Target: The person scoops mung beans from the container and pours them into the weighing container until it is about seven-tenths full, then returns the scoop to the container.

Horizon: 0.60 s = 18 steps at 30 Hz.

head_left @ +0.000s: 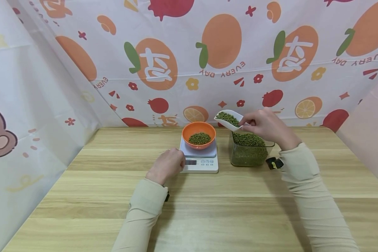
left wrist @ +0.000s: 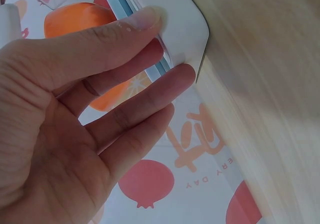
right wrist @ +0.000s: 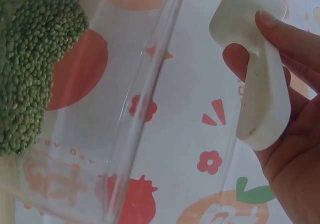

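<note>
In the head view my right hand (head_left: pixel 266 126) grips the handle of a white scoop (head_left: pixel 236 126) heaped with green mung beans (head_left: pixel 227 118). It is held above a clear container (head_left: pixel 249 159) of more beans. The right wrist view shows the scoop's handle (right wrist: pixel 265 99) between thumb and fingers. To the left, an orange bowl (head_left: pixel 199 144) with a layer of beans rests on a white kitchen scale (head_left: pixel 199 168). My left hand (head_left: pixel 167 164) is at the scale's front left corner; in the left wrist view its fairly straight thumb and fingers touch the scale's edge (left wrist: pixel 187 24).
The scale and container stand side by side near the back of the wooden table (head_left: pixel 214 210). A white cloth (head_left: pixel 189 52) printed with fruit hangs right behind them, and more cloth (head_left: pixel 34 115) hangs along the left side.
</note>
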Available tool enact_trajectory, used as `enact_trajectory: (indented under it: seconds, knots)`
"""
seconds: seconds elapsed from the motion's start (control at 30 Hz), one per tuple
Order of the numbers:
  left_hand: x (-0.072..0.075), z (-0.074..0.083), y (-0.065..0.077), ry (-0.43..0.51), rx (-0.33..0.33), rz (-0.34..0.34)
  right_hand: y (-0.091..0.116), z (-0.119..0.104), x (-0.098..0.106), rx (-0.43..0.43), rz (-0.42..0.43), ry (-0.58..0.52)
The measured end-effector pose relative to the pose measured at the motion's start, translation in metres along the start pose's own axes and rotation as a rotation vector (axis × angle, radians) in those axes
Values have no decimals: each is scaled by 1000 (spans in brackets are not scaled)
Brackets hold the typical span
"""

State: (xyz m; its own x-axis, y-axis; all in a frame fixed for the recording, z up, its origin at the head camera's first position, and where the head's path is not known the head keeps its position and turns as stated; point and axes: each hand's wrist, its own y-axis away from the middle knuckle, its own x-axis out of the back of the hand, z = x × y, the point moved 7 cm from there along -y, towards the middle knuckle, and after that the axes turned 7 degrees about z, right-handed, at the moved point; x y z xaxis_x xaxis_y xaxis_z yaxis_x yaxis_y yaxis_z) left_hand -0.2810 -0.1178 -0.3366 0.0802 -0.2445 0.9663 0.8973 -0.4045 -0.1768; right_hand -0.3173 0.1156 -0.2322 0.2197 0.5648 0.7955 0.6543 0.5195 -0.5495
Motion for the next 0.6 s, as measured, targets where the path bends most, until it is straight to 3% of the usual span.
enact_trajectory:
  seconds: [0.6]
  knots:
    - [-1, 0, 0, 0, -10, 14, -8, -8, -10, 64, -1, 53]
